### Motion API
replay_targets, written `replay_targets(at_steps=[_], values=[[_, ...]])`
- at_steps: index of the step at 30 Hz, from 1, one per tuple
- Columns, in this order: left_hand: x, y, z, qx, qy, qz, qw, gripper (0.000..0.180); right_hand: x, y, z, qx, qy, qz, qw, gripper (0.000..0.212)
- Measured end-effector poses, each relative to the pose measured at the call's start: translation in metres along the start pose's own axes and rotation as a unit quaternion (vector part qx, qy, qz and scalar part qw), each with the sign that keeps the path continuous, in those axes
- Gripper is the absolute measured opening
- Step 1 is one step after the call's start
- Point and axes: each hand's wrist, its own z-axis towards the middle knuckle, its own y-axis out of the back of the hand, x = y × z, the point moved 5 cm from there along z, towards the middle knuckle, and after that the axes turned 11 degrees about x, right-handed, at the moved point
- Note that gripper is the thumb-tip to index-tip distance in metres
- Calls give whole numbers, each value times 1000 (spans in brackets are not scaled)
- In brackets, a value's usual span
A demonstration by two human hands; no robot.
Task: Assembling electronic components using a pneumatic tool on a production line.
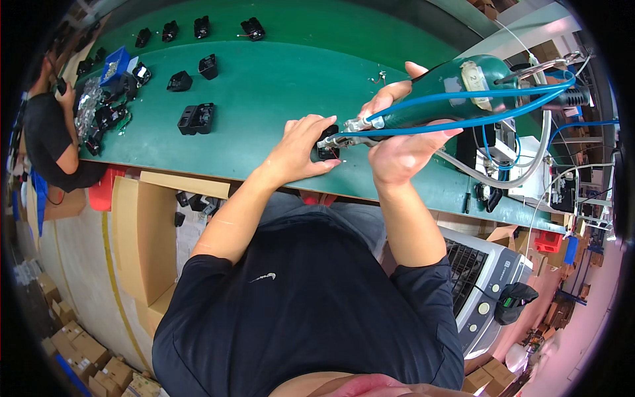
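My left hand (301, 149) is closed round a small black plastic housing (327, 149) on the green bench, thumb at the near side and fingers at the far side. My right hand (397, 149) grips a green power screwdriver (440, 78), which lies tilted across the view from the upper right. Two blue air hoses (463, 124) run along the screwdriver to a metal nozzle (354, 135) at its front. That nozzle meets the housing between my left thumb and fingers; the exact contact is hidden.
Several black housings (197, 119) stand on the green bench (278, 79). A blue bin (116, 65) and a pile of parts are at the left, beside a co-worker (53, 132). An open carton (142, 238) sits below the bench edge; a grey air cooler (486, 291) stands at right.
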Motion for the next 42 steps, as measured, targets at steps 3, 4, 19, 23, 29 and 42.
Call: replay_targets(at_steps=[3, 4, 19, 23, 29, 42], values=[[-3, 3, 1, -10, -17, -7, 1000, 87, -4, -2, -2, -3, -2, -7, 1000, 103], [-4, 3, 1, -5, -22, -13, 1000, 87, -4, -3, -3, -1, -3, -18, 1000, 103], [-1, 3, -1, -14, -33, -18, 999, 86, -14, -14, -12, -3, -4, 26, 1000, 101], [1, 2, 0, 10, -37, -20, 999, 83, -29, -17, -20, -14, -6, 70, 997, 100], [1, 2, 1, 15, -6, -47, 999, 82, -7, -18, -2, -11, -30, 17, 999, 100], [5, -1, 2, -1, -14, -31, 999, 77, 86, 30, 62, -35, 43, -68, 996, 70]])
